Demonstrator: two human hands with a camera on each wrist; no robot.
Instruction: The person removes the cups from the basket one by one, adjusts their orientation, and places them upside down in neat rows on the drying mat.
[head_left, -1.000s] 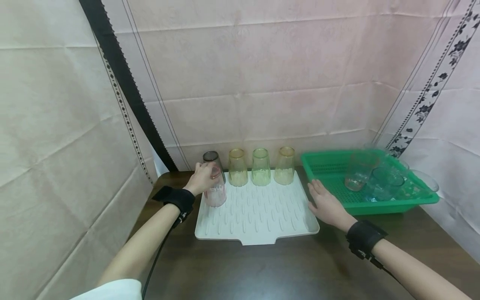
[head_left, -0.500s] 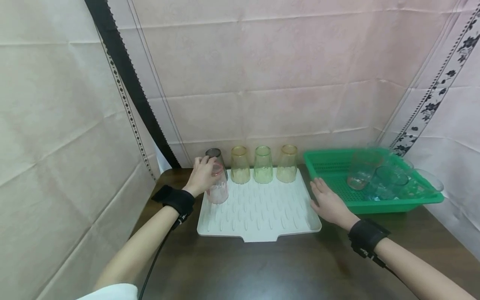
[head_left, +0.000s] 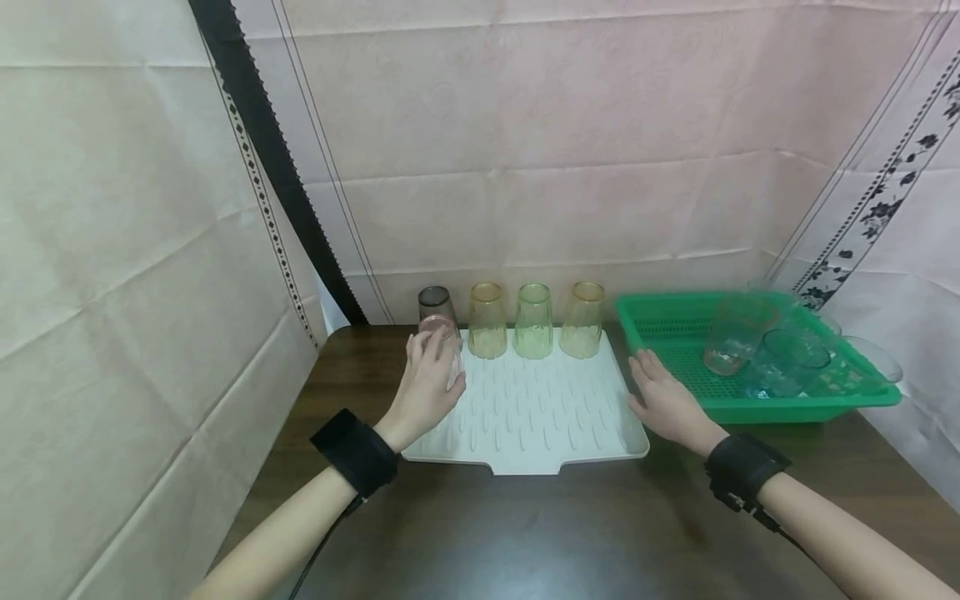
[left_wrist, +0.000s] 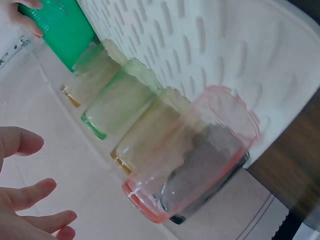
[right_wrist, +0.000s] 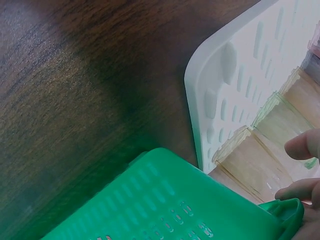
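Observation:
A pink glass [left_wrist: 220, 112] stands upside down on the white ribbed drying mat [head_left: 525, 425], at its left side. My left hand [head_left: 429, 387] is by it, and in the left wrist view its fingers [left_wrist: 37, 192] are spread, with a gap between them and the glass. Just behind the pink glass is a grey glass [head_left: 436, 297]. A yellow glass [head_left: 487, 323], a green glass [head_left: 534, 323] and another yellowish glass [head_left: 582, 323] stand inverted along the mat's back edge. My right hand [head_left: 671, 404] lies with straight fingers at the near left corner of the green basket [head_left: 795, 411].
In the basket lie several clear glasses, among them a bluish glass [head_left: 783, 362]. Patterned cloth [head_left: 600, 150] hangs behind and at both sides of the dark wooden table [head_left: 525, 533]. A cable runs from each black wrist strap.
My left hand has let go of the pink glass and drawn back toward me, its fingers opening. The right hand stays by the basket. The head view has shifted slightly.

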